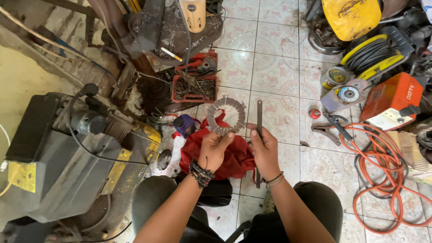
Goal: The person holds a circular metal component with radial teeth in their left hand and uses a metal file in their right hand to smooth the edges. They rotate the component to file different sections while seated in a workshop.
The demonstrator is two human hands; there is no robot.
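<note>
We see a flat grey metal ring (226,115) with a toothed, segmented rim and a wide open centre, held upright and facing us by its lower edge, above a crumpled red cloth. Through its hole the pale floor tiles show. Just beside it, to the right, stands a long, narrow, dark metal bar (259,118), held nearly vertical, its upper end rising well above the grip and its lower end reaching below.
</note>
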